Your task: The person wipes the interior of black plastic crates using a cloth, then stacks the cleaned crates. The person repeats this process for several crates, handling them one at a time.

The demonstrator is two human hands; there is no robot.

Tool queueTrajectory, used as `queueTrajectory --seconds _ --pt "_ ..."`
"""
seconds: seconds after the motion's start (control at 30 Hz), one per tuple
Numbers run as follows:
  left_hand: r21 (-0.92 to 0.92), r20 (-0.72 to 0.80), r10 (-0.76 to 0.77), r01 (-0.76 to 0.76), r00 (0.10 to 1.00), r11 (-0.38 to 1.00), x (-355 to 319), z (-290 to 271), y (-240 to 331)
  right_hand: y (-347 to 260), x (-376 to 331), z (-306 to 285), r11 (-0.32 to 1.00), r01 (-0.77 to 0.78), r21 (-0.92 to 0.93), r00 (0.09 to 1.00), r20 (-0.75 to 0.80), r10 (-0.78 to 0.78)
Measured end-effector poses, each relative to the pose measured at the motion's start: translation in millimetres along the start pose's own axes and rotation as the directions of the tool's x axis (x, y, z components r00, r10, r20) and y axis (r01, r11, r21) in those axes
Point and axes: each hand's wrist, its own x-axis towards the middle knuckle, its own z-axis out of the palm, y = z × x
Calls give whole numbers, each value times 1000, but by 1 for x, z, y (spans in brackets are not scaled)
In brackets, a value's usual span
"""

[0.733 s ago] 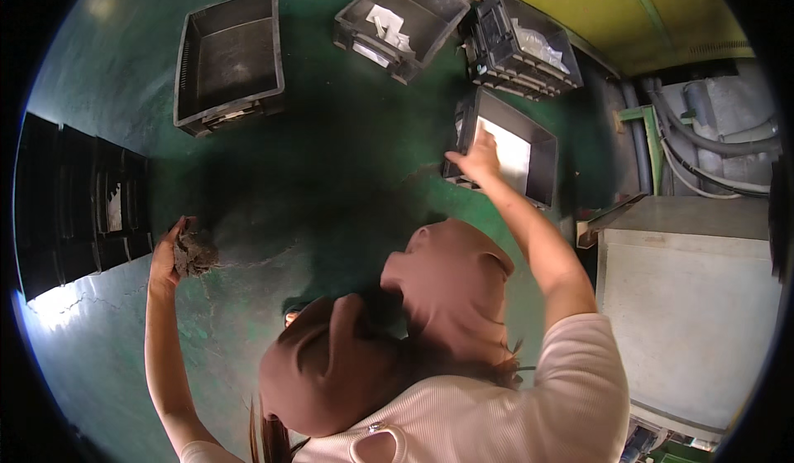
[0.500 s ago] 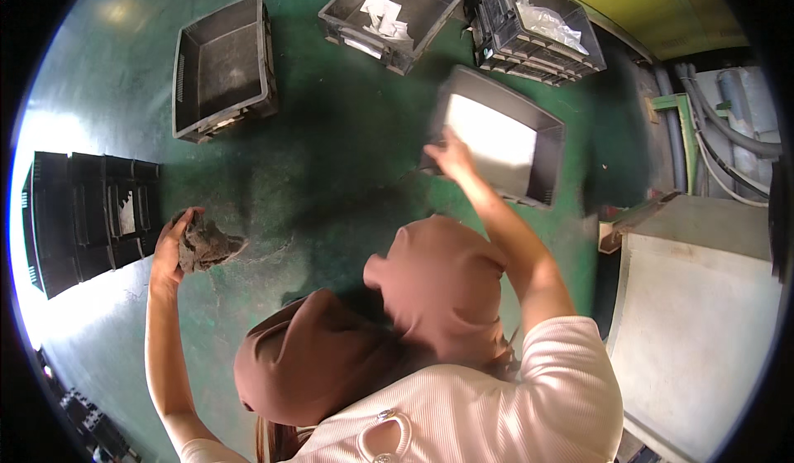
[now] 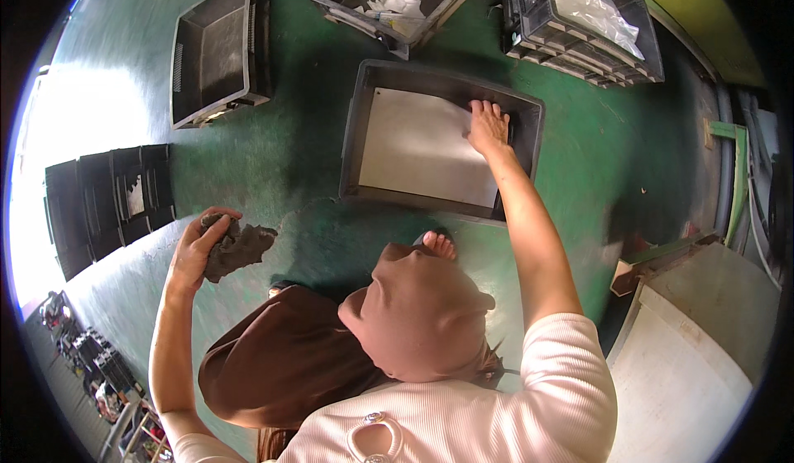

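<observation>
In my left hand (image 3: 197, 252) is a crumpled dark grey rag (image 3: 236, 250), held above the floor with its loose end hanging to the right. My right hand (image 3: 489, 128) reaches into a dark grey plastic crate (image 3: 354, 144) on the floor ahead of me. A flat white sheet (image 3: 418, 144) lies inside that crate. The right fingers are bent around the sheet's far right corner, with the thumb on its face; the hand hides the corner itself.
Around stand an upright crate (image 3: 179, 74) at far left, a crate with torn white paper (image 3: 397, 0), and stacked crates (image 3: 579, 57) with clear plastic film (image 3: 595, 16). More black crates (image 3: 107, 206) are at left. A pale cabinet (image 3: 678, 364) stands at right.
The crate with the sheet has shifted left and turned to lie more squarely before me. My right hand has gone from its left side to the sheet's right corner. The rag stays held.
</observation>
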Motion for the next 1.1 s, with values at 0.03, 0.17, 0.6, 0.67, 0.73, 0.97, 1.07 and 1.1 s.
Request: queueTrajectory --seconds 0.03,0.17,0.6,0.67,0.73,0.97,1.07,1.1 --pt "44 14 2 -3 1000 999 1 6 5 2 2 -3 1000 14 -28 999 50 -13" --pt "63 6 -80 80 997 995 -22 10 19 -17 -8 -54 915 404 -17 915 32 -403" --pt "-1 -61 6 -6 998 1000 -32 5 -2 88 198 -224 334 113 936 990 -133 37" --pt "30 -98 9 -6 995 1000 -41 2 -7 62 216 -198 261 202 944 979 -188 -78" --pt "55 -78 11 -7 997 998 -43 -4 -9 14 182 -217 895 41 444 932 -340 126" --pt "-421 -236 91 -186 967 888 -50 -41 -32 -35 -111 -87 782 497 376 793 168 -586" --pt "-545 -166 171 -235 971 805 -31 -65 -34 -14 -170 -48 941 195 278 913 298 -277" --pt "27 -157 227 -225 961 974 -15 -83 -67 -14 -175 -46 929 230 290 944 166 -286"
